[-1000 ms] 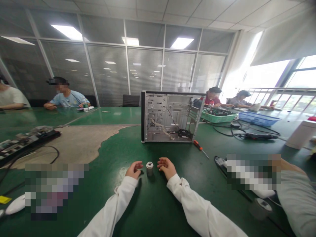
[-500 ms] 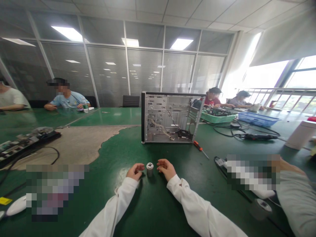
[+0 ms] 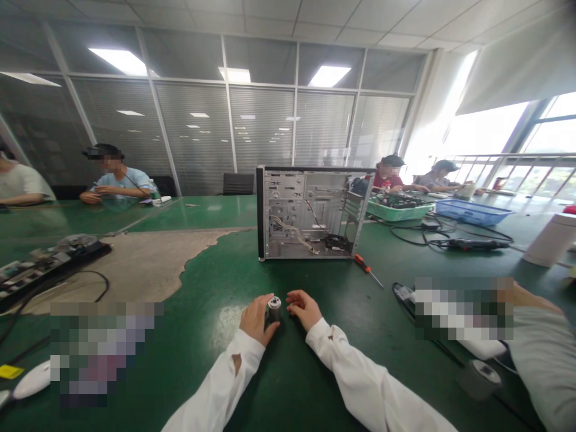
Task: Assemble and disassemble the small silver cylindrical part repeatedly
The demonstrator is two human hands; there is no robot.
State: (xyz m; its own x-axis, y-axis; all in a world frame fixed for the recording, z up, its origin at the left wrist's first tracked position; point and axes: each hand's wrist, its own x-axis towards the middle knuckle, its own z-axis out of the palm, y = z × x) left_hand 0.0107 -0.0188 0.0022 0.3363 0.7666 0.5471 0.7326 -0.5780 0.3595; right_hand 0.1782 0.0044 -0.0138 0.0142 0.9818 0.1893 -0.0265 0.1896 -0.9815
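Observation:
A small silver cylinder (image 3: 274, 307) stands upright on the green table (image 3: 288, 372) in front of me. My left hand (image 3: 255, 318) is wrapped around its left side, fingers curled on it. Just to the cylinder's right, my right hand (image 3: 304, 308) rests on the table with loosely curled fingers that hold nothing. Both arms wear white sleeves. Behind them an open computer case (image 3: 310, 213) stands with its bare metal inside and loose wires facing me.
A red-handled screwdriver (image 3: 366, 269) lies right of the case. Another person's arm (image 3: 535, 336) reaches in at the right. Cables, a green basket (image 3: 396, 211) and a blue tray (image 3: 470, 212) sit far right; a keyboard (image 3: 40, 264) lies at left. People sit at the far tables.
My left hand moved right and closed around the cylinder, which it was only beside before. My right hand has barely moved.

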